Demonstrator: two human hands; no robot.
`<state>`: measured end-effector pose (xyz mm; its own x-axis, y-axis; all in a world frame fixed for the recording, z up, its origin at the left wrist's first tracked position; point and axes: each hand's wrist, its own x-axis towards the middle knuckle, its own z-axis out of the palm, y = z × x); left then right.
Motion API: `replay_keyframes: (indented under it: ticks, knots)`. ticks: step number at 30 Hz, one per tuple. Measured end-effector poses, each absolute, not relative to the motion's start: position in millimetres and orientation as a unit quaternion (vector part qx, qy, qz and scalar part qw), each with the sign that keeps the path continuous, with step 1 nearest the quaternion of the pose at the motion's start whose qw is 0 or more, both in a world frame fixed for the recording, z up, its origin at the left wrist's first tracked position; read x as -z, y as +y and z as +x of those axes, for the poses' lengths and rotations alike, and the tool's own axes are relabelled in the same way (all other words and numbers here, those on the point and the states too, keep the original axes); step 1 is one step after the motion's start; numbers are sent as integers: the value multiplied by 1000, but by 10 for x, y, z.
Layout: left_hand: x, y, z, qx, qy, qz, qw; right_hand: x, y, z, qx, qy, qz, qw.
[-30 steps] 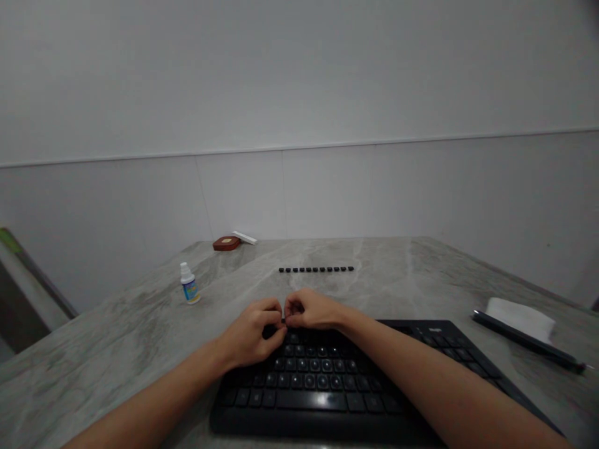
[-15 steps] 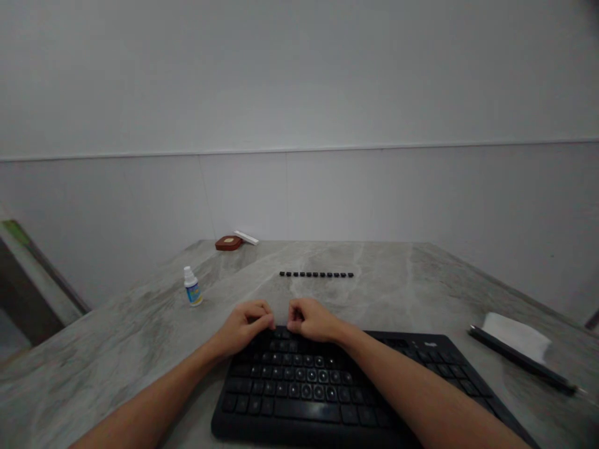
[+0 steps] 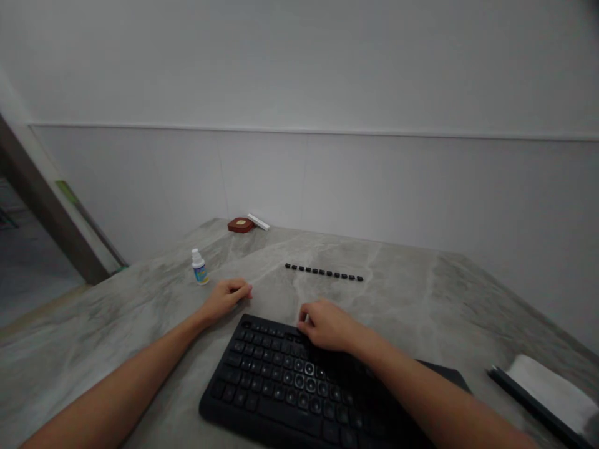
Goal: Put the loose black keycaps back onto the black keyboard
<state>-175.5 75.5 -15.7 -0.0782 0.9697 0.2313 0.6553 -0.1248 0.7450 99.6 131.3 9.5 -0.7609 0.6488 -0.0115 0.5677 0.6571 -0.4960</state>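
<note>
A black keyboard point(image 3: 285, 415) lies on the grey marbled table in front of me. Over its back edge my right hand point(image 3: 327, 324) rests with curled fingers, the fingertips at the top row of keys; whatever is between them is hidden. My left hand point(image 3: 227, 298) is off the keyboard, low over the table beyond its back left corner. Its fingers are closed together, and I cannot make out anything in them. Farther back, several small black keycaps point(image 3: 322, 272) form a neat line. Nearest the left hand stands a small white bottle point(image 3: 200, 269) with a blue and yellow label.
At the back left are a reddish-brown case point(image 3: 240, 225) and a white strip-like object point(image 3: 258, 221) against it. To the right lie a dark rod-shaped tool point(image 3: 533, 399) and a white cloth or paper point(image 3: 555, 386). A wall point(image 3: 374, 193) borders the table's far side.
My left hand has left the keyboard's back edge and moved left towards the bottle. The right hand remains at the back edge. The view has turned left and tilted.
</note>
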Motion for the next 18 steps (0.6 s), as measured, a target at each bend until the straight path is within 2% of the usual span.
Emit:
replay_keyframes:
  ticks: [3,9,14,18]
  knots:
    - [214,802,-1737,-371,662,620,199,-100,1252,1146,-207,-928,-307,43]
    - [186,1046,-1833,-275,682,639,226,100,1098,1225,-176,-932,-296,112]
    - [9,1335,-1986,-138,629,693,325,141,1125,1232,-183,-934,-280,122]
    - [34,1402,-2023,-90,600,719,340,146,1125,1231,-174,-936,-278,127]
